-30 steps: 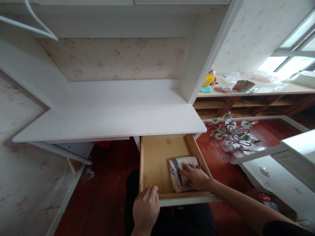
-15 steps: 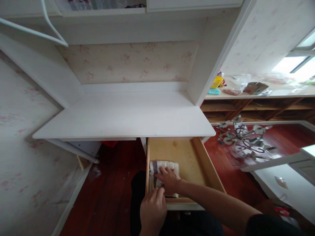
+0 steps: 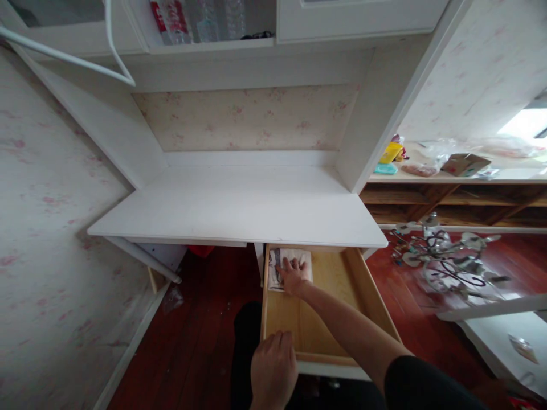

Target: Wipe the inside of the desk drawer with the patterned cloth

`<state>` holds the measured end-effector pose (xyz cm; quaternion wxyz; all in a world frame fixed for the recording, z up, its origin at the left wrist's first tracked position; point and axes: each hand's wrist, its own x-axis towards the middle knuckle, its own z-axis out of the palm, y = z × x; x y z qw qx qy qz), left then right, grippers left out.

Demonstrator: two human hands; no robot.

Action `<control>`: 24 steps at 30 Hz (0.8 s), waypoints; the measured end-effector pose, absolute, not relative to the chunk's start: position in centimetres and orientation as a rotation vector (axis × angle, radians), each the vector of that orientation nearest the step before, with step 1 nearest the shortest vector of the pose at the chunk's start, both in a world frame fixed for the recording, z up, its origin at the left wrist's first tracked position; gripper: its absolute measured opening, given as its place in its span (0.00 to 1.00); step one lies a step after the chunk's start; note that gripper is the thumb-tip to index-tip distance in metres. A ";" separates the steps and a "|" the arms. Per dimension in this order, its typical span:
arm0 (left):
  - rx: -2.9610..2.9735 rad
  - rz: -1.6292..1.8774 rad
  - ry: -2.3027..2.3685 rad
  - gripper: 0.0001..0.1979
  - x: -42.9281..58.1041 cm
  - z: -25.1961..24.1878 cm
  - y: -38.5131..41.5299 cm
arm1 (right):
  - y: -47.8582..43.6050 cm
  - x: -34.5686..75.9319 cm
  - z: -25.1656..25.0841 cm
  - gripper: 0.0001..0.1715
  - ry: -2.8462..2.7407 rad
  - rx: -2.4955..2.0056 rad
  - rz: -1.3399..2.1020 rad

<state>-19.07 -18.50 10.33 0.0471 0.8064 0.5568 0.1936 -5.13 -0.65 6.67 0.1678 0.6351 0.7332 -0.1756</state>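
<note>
A wooden drawer [image 3: 325, 330] is pulled out below the right part of the white desk [image 3: 239, 205]. Inside it, at the back left corner, lies a folded light cloth [image 3: 304, 259] with a dark stripe. My right hand [image 3: 293, 275] rests flat on this cloth, fingers spread. My left hand [image 3: 274, 364] is closed over the drawer's front left corner, its fingertips at the rim.
Plastic bottles [image 3: 175, 20] stand in the shelf overhead. A white bent rod [image 3: 77, 64] hangs at upper left. To the right, a chandelier [image 3: 448, 250] lies on the red floor before a low shelf [image 3: 453, 181] bearing bags and a box.
My right hand and the cloth have moved from the front left of the drawer to its back left corner. My left hand stays at the front corner. The view has shifted slightly.
</note>
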 end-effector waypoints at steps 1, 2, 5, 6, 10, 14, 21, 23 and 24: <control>2.450 0.581 1.703 0.10 -19.1 10.3 -18.5 | -0.3 -4.9 6.5 0.42 2.069 1.812 -0.509; 2.437 0.570 1.710 0.10 -19.0 10.3 -18.5 | -0.2 -4.5 6.3 0.41 2.051 1.817 -0.517; 2.400 0.534 1.721 0.09 -19.0 10.3 -18.6 | -0.2 -2.7 5.8 0.39 2.020 1.839 -0.518; 2.392 0.528 1.722 0.09 -19.0 10.3 -18.7 | -0.4 -1.8 5.7 0.39 2.018 1.846 -0.512; 2.385 0.525 1.715 0.09 -19.0 10.4 -18.9 | -1.2 2.9 5.7 0.39 1.992 1.864 -0.496; 2.396 0.522 1.702 0.09 -19.0 10.6 -18.9 | -1.7 7.9 6.4 0.42 1.954 1.869 -0.504; 2.404 0.527 1.703 0.10 -19.0 11.1 -18.8 | -3.5 11.3 7.7 0.43 2.021 1.804 -0.541; 2.404 0.525 1.701 0.10 -18.9 11.3 -18.8 | -5.0 11.3 7.8 0.45 2.053 1.767 -0.557; 2.404 0.522 1.699 0.10 -18.9 11.3 -18.8 | -6.0 11.2 7.8 0.45 2.069 1.749 -0.570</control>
